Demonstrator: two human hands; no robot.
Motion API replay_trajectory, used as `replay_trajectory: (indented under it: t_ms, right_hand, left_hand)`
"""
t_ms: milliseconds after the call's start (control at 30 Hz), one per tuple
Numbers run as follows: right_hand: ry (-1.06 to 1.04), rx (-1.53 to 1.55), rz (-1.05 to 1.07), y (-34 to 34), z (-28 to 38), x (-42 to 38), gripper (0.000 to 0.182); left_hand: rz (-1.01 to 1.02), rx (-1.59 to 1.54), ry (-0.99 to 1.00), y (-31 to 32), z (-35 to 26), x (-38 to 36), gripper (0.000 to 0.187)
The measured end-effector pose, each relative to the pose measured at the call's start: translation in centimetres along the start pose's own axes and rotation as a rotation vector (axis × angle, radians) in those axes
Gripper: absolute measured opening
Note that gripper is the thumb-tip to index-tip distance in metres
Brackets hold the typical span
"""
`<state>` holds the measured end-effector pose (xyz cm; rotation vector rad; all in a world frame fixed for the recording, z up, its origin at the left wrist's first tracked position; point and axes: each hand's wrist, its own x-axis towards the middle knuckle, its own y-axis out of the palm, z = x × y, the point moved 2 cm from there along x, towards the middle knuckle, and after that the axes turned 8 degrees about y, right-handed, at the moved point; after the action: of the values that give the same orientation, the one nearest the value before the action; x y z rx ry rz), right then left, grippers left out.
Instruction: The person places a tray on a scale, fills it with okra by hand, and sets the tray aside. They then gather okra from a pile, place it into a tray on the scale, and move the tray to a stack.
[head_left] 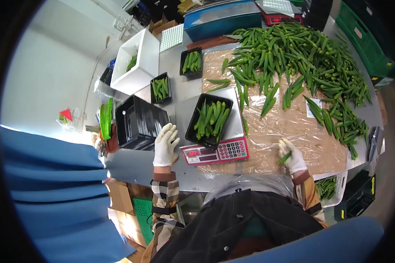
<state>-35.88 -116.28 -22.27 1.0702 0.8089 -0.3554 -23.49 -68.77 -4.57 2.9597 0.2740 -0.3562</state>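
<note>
A black tray (193, 129) filled with okra pods sits on a scale (216, 151) with a red keypad front. My left hand (165, 144), in a white glove, lies flat on the metal table just left of the scale, fingers spread, holding nothing. My right hand (290, 156), also gloved, is closed around an okra pod (285, 158) over the plastic-covered brown sheet (289, 127). A large heap of loose okra (294, 57) covers the far right of the table.
A stack of empty black trays (140, 122) stands left of my left hand. Two filled black trays (160, 87) (191, 61) and a white foam box (136, 61) sit farther back. A green crate (364, 39) is at the far right. A basket of okra (331, 188) sits below the table edge.
</note>
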Motion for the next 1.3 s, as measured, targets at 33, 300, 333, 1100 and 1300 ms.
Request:
replay_trajectory:
  t_ms: [33,300,333,1100,1300]
  right_hand:
    - [0.005,0.039,-0.118,-2.4,-0.6,-0.1,0.037]
    - [-0.112,-0.162,-0.114,-5.6,-2.5,-1.1,0.037]
    - [-0.104,-0.174,-0.111,-5.6,-2.4,-1.1,0.037]
    - [-0.095,-0.213,-0.145,-5.3,-2.1,-1.1,0.034]
    - [-0.098,-0.287,-0.194,-4.8,-2.1,-1.2,0.034]
  left_hand:
    - [-0.057,-0.036,-0.001,-0.7,0.5,-0.6,0.042]
    - [-0.203,-0.127,-0.038,-3.1,5.8,-2.9,0.042]
    - [-0.204,-0.101,-0.032,-2.8,6.0,-3.0,0.038]
    - [-0.105,1.118,0.648,11.1,3.7,5.0,0.021]
    - [-0.076,0.201,0.617,10.4,-5.9,1.2,0.011]
